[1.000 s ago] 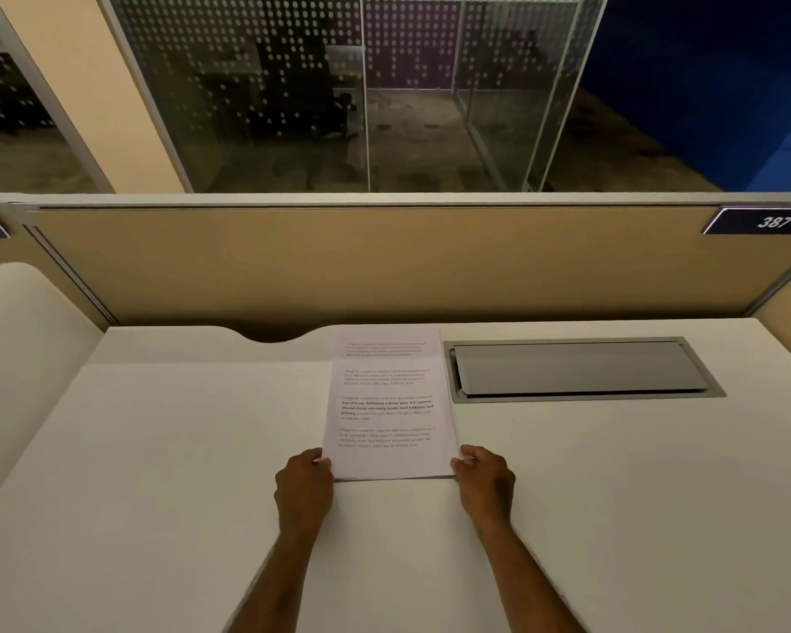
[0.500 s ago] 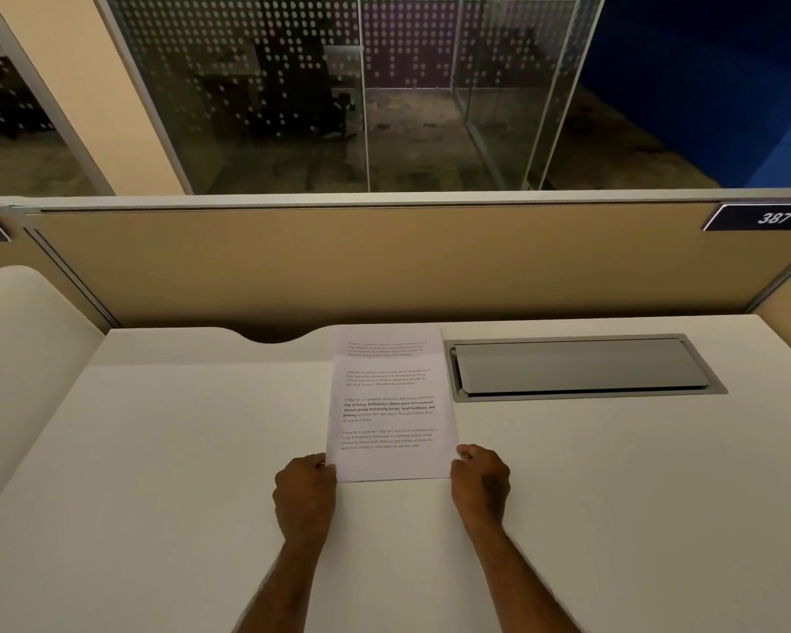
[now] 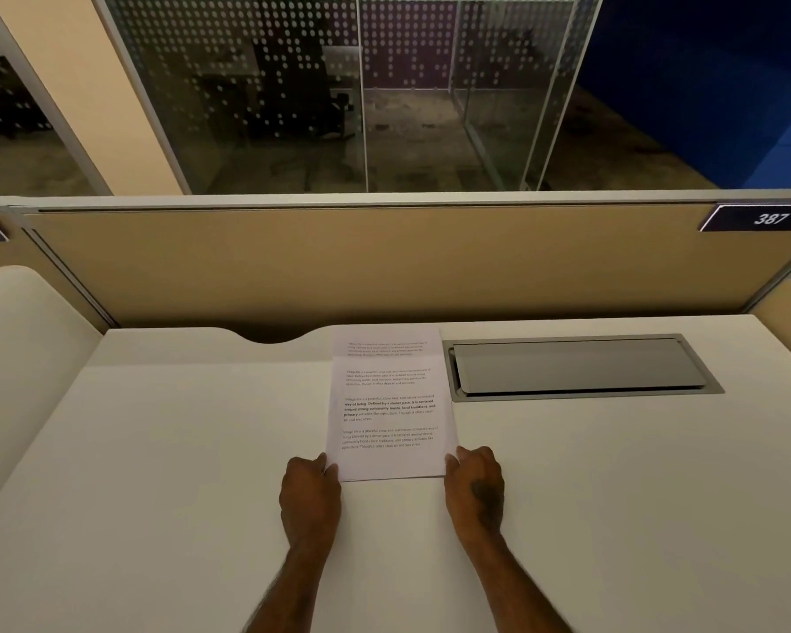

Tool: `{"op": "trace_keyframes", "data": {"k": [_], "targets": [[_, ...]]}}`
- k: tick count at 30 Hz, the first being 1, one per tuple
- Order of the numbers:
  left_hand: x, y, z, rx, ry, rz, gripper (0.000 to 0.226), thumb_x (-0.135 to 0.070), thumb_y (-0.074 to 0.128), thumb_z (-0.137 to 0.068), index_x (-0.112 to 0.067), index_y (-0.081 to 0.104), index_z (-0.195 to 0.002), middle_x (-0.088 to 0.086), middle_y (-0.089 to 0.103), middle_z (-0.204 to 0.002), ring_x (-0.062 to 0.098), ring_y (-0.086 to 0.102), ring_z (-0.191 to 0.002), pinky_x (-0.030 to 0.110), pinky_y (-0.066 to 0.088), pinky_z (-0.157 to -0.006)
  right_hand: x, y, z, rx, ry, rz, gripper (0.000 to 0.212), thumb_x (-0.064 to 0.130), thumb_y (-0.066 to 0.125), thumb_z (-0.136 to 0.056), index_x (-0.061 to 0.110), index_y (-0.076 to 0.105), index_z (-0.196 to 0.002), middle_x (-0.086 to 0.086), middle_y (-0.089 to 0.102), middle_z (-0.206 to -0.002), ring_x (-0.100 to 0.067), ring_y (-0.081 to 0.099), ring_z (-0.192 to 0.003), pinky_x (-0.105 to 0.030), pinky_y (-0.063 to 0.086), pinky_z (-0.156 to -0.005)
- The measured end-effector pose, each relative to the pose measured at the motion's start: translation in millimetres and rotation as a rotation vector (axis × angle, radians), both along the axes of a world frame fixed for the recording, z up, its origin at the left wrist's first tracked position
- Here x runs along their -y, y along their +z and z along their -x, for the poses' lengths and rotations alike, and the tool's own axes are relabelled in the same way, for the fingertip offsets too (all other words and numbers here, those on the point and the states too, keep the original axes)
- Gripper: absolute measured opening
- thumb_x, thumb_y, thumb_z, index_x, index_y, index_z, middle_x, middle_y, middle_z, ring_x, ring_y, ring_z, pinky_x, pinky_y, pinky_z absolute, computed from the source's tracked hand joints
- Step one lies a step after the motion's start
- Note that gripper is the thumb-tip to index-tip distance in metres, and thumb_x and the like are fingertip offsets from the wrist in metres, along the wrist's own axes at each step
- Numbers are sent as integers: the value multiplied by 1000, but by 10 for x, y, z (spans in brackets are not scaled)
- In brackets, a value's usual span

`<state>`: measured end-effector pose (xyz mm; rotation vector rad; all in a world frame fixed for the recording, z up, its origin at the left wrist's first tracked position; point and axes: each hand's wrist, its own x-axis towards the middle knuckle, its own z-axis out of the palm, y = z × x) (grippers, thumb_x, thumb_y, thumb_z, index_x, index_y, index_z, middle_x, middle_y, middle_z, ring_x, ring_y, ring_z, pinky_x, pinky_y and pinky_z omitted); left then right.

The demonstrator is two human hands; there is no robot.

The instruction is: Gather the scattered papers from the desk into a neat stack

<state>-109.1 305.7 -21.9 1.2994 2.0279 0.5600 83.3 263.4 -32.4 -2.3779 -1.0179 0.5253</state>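
Observation:
A stack of white printed papers lies flat in the middle of the white desk, its long side running away from me. My left hand grips the stack's near left corner. My right hand grips the near right corner, fingers curled at the edge. The sheets look aligned, with one faint crease or sheet edge showing near the top. No loose sheets show elsewhere on the desk.
A grey cable hatch is set into the desk just right of the papers. A tan partition with a plate reading 387 closes the back. A curved white side panel stands at left.
Both hands have slid slightly toward me along the stack's near corners. The papers have stayed in about the same place.

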Motion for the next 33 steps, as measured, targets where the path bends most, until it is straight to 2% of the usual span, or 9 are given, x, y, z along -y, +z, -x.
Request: {"op": "trace_keyframes", "data": {"k": [7,9,12,14,17,21,24,29,33], "targets": [[5,-42,2,8,27,-21,33,-22,59,-98,0,63,-122,15,64,-118,37,63,-111,37,47,-84,-58,-1,3,-308,-200,-34,19,18,56,-99,1,54,-107,-18,67,-113,-33,68,-100,-42,58,-87],[12,-61,3,-8,7,-37,32,-22,58,-99,-1,63,-123,15,62,-115,36,62,-110,38,47,-86,-70,-21,-4,-352,-173,-40,14,17,53,-100,6,57,-108,-13,66,-114,-33,65,-105,-40,56,-86],[58,-101,2,-40,-56,-115,37,-15,59,-98,-11,60,-135,14,60,-112,34,62,-108,38,47,-89,-63,3,6,-461,-219,-70,20,28,51,-101,10,53,-95,-9,65,-98,-29,67,-93,-30,53,-69],[73,-130,-2,-22,-38,-145,35,-13,58,-98,-12,63,-132,12,62,-109,33,63,-104,38,48,-87,-80,-7,2,-505,-243,-71,27,32,49,-102,7,48,-92,-13,63,-100,-27,65,-88,-35,56,-73],[55,-179,-9,7,6,-146,21,-17,58,-99,-3,66,-113,11,63,-101,32,64,-94,41,53,-78,-87,7,6,-384,-179,-12,25,31,44,-103,9,45,-92,-13,57,-102,-26,60,-87,-34,50,-73],[32,-190,-25,29,23,-142,19,-22,56,-101,-4,59,-97,9,61,-93,32,63,-90,41,53,-73,-77,-34,-24,-170,52,124,27,18,36,-103,9,51,-124,-14,50,-124,-30,52,-110,-32,37,-79],[23,-183,-12,44,7,-119,20,-20,56,-101,-1,61,-103,9,60,-95,33,64,-94,40,52,-77,-104,59,-36,-199,0,106,29,29,40,-105,4,49,-114,-17,57,-116,-29,60,-97,-37,53,-83],[137,-57,58,-19,-136,-176,38,-12,53,-102,-12,57,-140,6,53,-102,30,60,-103,36,48,-90,-16,133,-89,-239,-16,48,35,40,41,-103,6,52,-102,-16,63,-108,-31,63,-94,-42,55,-87],[356,-3,143,-151,-257,-242,47,-20,55,-101,-17,48,-148,11,56,-123,29,53,-116,40,50,-94,249,149,-48,-70,93,34,43,31,37,-105,15,46,-144,-9,58,-125,-23,58,-111,-32,52,-88]]}}
